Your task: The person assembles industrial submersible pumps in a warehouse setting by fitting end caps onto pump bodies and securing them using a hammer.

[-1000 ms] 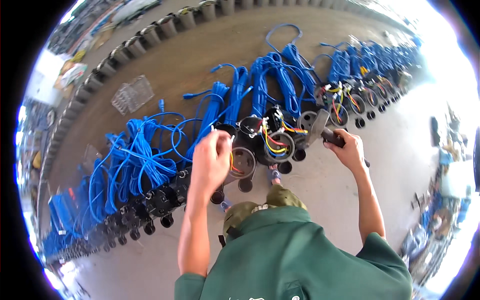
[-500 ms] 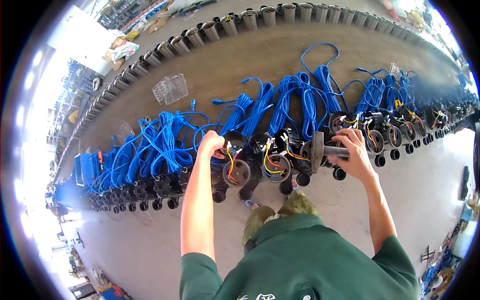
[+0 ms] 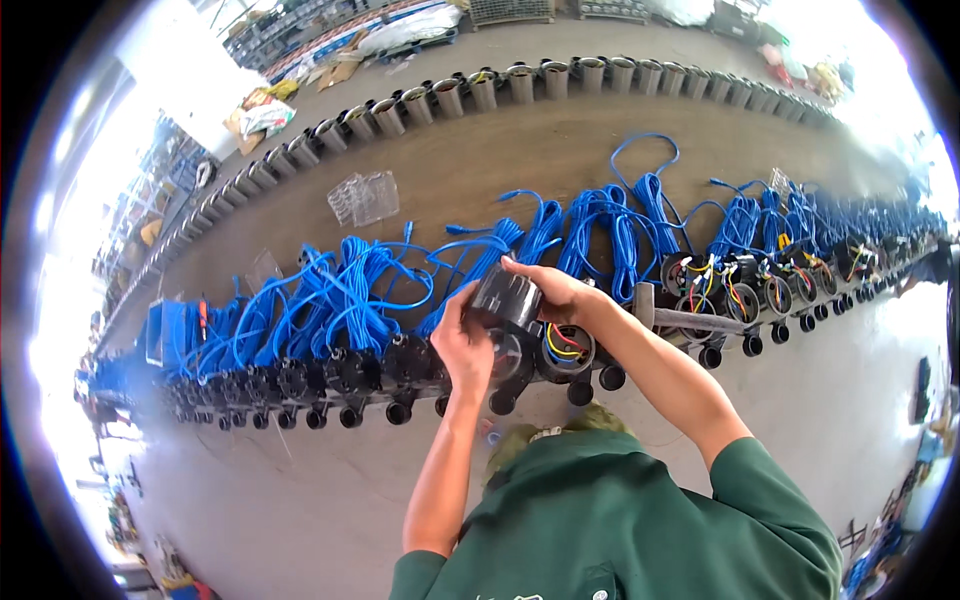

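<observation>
A black cylindrical housing (image 3: 507, 298) is tilted up between my two hands over the row of parts. My left hand (image 3: 464, 342) grips it from the left and below. My right hand (image 3: 556, 288) has its fingers wrapped over the upper right side. Just under it stands a round grey cup-like part (image 3: 506, 355), partly covered by my hand. To the right, an open round housing (image 3: 566, 352) shows red, yellow and blue wires. A hammer (image 3: 644, 304) lies across the parts beyond my right forearm, its handle pointing right.
Coiled blue cables (image 3: 360, 290) lie along the table behind the row of black housings (image 3: 352, 370). Metal cylinders (image 3: 520, 84) line the table's far edge. A clear plastic tray (image 3: 364, 198) lies on the brown tabletop (image 3: 480, 150).
My right hand has let go of the hammer, now lying on the parts, and has moved left to the black housing. Both hands now hold that housing, raised and tilted.
</observation>
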Available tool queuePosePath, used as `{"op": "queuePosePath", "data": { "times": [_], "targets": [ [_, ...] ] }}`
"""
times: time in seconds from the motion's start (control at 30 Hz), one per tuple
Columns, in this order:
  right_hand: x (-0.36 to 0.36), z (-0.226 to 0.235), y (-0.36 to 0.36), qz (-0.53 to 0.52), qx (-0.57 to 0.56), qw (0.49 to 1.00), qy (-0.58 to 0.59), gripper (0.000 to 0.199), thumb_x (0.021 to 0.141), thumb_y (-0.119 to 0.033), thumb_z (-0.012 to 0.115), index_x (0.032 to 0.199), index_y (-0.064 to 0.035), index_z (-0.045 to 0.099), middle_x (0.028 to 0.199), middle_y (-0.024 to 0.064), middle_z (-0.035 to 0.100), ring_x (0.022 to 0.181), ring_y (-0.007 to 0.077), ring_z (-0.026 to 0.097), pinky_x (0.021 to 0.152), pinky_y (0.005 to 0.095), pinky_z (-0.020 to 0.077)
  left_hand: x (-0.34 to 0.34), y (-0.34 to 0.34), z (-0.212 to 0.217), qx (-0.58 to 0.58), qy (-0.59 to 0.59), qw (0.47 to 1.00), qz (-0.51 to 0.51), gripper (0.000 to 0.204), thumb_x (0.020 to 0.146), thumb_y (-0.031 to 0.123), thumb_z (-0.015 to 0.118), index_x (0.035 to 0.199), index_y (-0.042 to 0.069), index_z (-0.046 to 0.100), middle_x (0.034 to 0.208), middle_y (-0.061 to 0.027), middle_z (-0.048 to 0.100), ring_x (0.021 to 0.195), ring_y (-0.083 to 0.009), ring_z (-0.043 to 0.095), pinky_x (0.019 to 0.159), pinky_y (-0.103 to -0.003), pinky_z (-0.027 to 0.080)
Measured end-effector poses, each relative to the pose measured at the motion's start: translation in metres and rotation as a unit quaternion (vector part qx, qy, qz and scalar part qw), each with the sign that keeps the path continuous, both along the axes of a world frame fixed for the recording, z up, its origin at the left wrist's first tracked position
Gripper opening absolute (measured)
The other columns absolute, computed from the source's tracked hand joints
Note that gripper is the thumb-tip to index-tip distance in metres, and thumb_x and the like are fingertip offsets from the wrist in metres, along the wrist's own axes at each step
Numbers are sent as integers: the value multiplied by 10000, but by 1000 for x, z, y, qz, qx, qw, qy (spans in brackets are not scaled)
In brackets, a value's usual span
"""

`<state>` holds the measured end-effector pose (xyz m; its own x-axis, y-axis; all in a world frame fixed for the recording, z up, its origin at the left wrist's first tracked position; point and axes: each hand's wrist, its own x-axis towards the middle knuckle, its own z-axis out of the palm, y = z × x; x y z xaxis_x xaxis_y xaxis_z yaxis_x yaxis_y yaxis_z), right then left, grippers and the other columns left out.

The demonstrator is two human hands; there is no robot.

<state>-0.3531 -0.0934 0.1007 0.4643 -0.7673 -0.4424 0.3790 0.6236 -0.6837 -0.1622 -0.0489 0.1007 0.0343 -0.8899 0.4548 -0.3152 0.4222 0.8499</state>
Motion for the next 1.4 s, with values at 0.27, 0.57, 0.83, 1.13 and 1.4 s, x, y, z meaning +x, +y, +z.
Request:
{"op": "queuePosePath", "data": {
  "times": [0.27, 0.57, 0.83, 1.13, 1.4],
  "targets": [
    [12, 1, -1, -88, -42, 991, 93, 251, 1034, -241, 532, 1074, -60, 700, 962, 46, 752, 826, 163, 733, 727, 328, 608, 61, 21, -9, 245, 148, 954, -88, 325, 1058, 233, 619, 1232, -38, 659, 1085, -119, 739, 1002, -159, 672, 901, -321, 532],
    [24, 15, -13, 113, -196, 973, -37, 378, 1029, -328, 548, 1116, 31, 625, 1131, 223, 696, 1059, 331, 691, 970, 431, 565, 80, 6, -4, 575, 274, 703, -317, 541, 1109, 515, 412, 1205, 49, 669, 993, -96, 764, 612, -65, 511, 477, -249, 291],
    [7, 5, -14, 191, -234, 949, 85, 454, 1017, -431, 582, 1109, -1, 692, 1092, 137, 749, 1004, 219, 701, 960, 360, 536, 90, 11, -12, 518, 207, 703, -442, 449, 1005, 438, 704, 892, 4, 708, 650, 68, 475, 515, -28, 336, 460, -254, 186],
    [21, 13, -3, 181, -242, 947, 109, 341, 1031, -296, 599, 1090, 31, 676, 1036, 166, 751, 970, 242, 728, 933, 385, 571, 52, 22, -11, 411, 63, 857, -305, 348, 823, 309, 882, 933, 2, 761, 728, -43, 680, 621, -140, 589, 583, -301, 461],
    [21, 10, 12, 7, -234, 951, 202, 341, 1016, -319, 637, 1061, 10, 714, 999, 98, 751, 901, 168, 708, 872, 315, 549, 29, 43, -12, 247, -195, 949, 30, 551, 638, 241, 879, 1132, 77, 701, 1159, -161, 689, 815, -388, 702, 730, -460, 577]
  ]
}}
